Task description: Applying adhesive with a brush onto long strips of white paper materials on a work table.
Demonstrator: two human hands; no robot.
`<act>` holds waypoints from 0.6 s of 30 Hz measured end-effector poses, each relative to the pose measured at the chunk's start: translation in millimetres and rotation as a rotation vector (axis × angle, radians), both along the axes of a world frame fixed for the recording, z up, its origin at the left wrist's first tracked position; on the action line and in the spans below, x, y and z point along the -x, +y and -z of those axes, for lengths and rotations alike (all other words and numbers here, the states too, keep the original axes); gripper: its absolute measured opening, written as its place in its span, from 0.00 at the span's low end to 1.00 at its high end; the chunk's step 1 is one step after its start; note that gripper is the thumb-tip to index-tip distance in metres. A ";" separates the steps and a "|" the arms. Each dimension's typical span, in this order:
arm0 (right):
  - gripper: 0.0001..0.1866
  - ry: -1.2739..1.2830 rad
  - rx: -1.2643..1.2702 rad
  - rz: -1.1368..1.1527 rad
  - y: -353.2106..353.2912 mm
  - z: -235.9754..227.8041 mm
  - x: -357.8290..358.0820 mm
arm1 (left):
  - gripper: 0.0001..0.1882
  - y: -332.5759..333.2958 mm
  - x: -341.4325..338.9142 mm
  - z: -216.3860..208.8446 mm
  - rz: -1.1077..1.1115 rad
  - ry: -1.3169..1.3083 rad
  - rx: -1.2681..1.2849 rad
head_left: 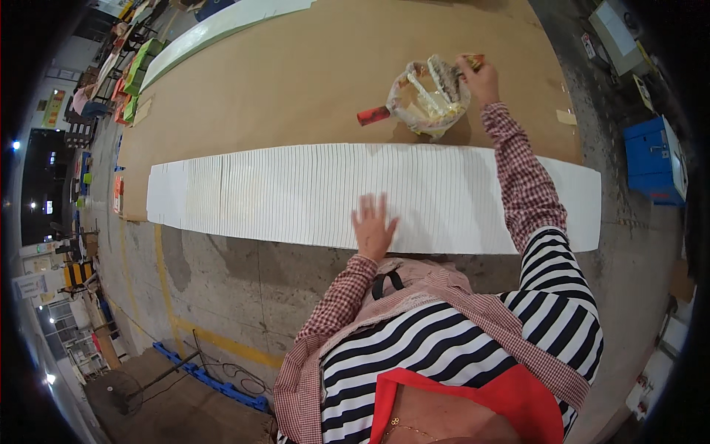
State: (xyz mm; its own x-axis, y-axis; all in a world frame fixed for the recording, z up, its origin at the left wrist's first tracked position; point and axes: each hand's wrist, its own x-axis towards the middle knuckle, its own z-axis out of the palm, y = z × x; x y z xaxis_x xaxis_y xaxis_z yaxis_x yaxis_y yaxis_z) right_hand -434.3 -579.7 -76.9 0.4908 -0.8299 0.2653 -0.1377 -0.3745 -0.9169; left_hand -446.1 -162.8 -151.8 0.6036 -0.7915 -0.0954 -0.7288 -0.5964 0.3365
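A long row of white, overlapping paper sheets (296, 194), marked by many thin dark edges, lies along the near side of the brown-covered table. My left hand (374, 226) rests flat on these sheets near their front edge, fingers spread. Farther off and to the right, my right hand (482, 80) is closed round the handle of a wide brush (444, 77). The brush's bristles lean into a plastic-lined tub (396, 107) smeared with a whitish paste. A pale stick (422, 92) lies inside the tub. A red cylindrical piece (373, 115) sticks out at the tub's left side.
Brown board (296, 89) covers the table. Another white stack (214, 33) lies at its far left edge. A blue box (654, 160) stands on the floor to the right. At lower left are a fan (122, 391), cables and a blue pallet (244, 398).
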 end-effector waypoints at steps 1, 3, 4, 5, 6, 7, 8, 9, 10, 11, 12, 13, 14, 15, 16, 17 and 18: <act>0.17 -0.008 0.009 -0.010 -0.3 1.6 -7.0 | 0.37 6.4 -7.2 7.4 -0.102 -0.049 -0.061; 0.21 0.514 0.271 -0.019 -2.0 1.1 -15.4 | 0.37 14.6 -10.8 14.0 -0.113 -0.008 -0.201; 0.21 0.504 0.279 -0.029 3.8 0.7 -21.6 | 0.38 20.0 -11.0 16.5 -0.122 0.039 -0.351; 0.23 0.456 0.291 -0.026 11.8 2.5 -26.2 | 0.36 25.1 -5.4 19.6 -0.103 -0.057 -0.297; 0.24 0.408 0.301 -0.025 18.3 3.9 -32.2 | 0.36 28.9 -2.1 23.5 -0.118 -0.061 -0.294; 0.24 0.481 0.256 -0.025 13.9 8.3 -33.6 | 0.35 25.3 1.6 18.6 0.034 0.049 -0.205; 0.24 0.479 0.257 -0.028 9.1 16.8 -36.5 | 0.34 22.7 5.1 11.1 0.181 0.157 -0.116; 0.24 0.439 0.219 -0.035 4.1 25.5 -38.9 | 0.32 17.6 9.9 4.5 0.300 0.162 -0.128; 0.24 0.401 0.179 -0.043 -0.6 35.1 -41.2 | 0.32 17.8 9.8 0.6 0.297 0.164 -0.129; 0.24 0.399 0.181 -0.045 -4.7 42.1 -44.3 | 0.31 17.2 8.3 -2.1 0.323 0.269 -0.047; 0.23 0.415 0.140 -0.054 -8.9 49.3 -46.4 | 0.29 16.4 6.8 -4.7 0.351 0.373 0.036; 0.23 0.431 0.098 -0.075 -5.1 51.2 -50.9 | 0.27 20.4 3.1 -6.9 0.240 0.362 0.021; 0.23 0.431 0.097 -0.086 -0.5 53.8 -53.7 | 0.27 26.7 -0.6 -4.6 0.228 0.362 0.020; 0.23 0.425 0.141 -0.089 4.8 57.2 -54.8 | 0.26 33.0 -4.5 -1.4 0.098 0.234 0.109; 0.23 0.418 0.185 -0.089 10.4 57.7 -55.7 | 0.25 39.9 -7.3 4.4 -0.031 0.103 0.196; 0.23 0.423 0.190 -0.073 -2.4 69.0 -49.6 | 0.27 39.5 -8.9 10.2 -0.085 0.052 0.197; 0.22 0.465 0.230 -0.060 -15.3 79.2 -43.4 | 0.27 37.9 -7.1 15.9 -0.068 0.058 0.206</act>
